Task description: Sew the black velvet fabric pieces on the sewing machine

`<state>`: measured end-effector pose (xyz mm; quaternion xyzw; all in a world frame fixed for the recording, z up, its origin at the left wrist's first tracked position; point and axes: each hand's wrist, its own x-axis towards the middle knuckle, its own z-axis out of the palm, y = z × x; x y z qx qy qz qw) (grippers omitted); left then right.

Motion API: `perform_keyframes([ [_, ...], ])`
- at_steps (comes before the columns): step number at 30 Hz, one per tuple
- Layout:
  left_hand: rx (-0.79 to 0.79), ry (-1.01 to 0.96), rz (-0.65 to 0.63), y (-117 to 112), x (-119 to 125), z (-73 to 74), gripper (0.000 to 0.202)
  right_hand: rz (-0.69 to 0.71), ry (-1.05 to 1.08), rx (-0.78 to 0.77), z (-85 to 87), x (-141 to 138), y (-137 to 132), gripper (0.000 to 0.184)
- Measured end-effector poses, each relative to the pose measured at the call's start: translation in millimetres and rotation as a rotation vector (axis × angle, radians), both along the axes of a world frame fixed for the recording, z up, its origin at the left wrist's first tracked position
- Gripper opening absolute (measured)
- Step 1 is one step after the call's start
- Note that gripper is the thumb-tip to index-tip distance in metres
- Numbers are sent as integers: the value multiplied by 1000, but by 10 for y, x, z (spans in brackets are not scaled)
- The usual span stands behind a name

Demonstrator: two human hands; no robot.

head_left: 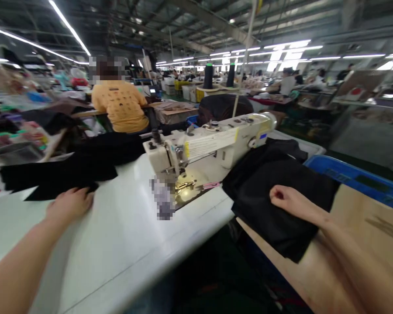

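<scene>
My left hand (70, 203) lies palm down on the white table at the left, open, its slightly bent fingers at the near edge of a black cloth (62, 172). On the right, my right hand (285, 197) is closed, thumb and forefinger curled together on a stack of black fabric pieces (262, 187); a fold seems pinched in it. Between the hands stands a white sewing machine (212, 141) with a lit needle area. Pink-handled thread snips (211, 186) lie on its bed.
The white tabletop (144, 235) runs to a rounded front edge. A wooden board (367, 213) and a blue crate (356, 174) are at the right. Black thread cones (208, 77) stand behind the machine. A person in a yellow shirt (119, 104) sits ahead, back turned.
</scene>
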<state>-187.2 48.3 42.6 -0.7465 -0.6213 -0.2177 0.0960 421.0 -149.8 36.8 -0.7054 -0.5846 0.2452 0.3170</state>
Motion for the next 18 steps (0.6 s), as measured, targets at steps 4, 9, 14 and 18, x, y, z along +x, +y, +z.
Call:
perform_keyframes([
  [4,65,221,70,-243,377,209,35,-103,210,55,240,162,-82,18],
  [9,54,66,-518,-1077,1636,292,27,-1,457,69,553,-97,-120,28],
  [14,4,-75,-930,-1552,2560,157,69,277,789,-127,710,-573,-202,37],
  [18,38,-240,-1079,-1585,2845,233,68,369,1001,-265,702,-801,-292,39],
])
